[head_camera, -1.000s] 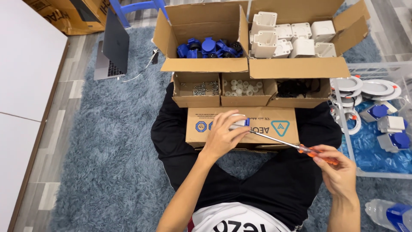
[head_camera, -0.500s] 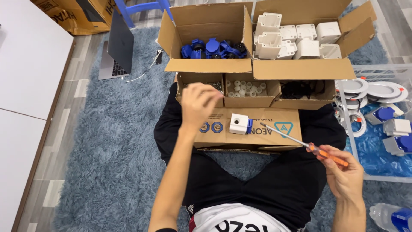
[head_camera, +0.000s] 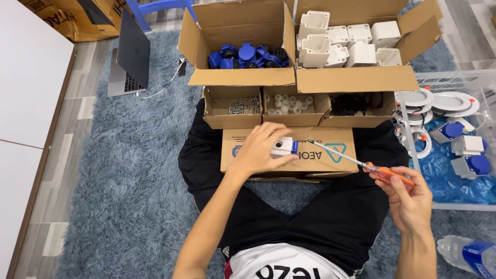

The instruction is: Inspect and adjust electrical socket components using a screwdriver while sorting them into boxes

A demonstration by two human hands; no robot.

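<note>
On my lap lies a flat brown box (head_camera: pixel 289 155) with a blue-and-teal label. Beyond it stand 3 small open cartons (head_camera: pixel 294 107), then 2 large open ones (head_camera: pixel 305 46). A laptop (head_camera: pixel 132 51) stands on the rug's far-left part.

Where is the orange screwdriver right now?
In the head view, the orange-handled screwdriver is in the right hand, right of centre, its tip pointing toward the small white box under the left hand on the flat cardboard box.
</note>
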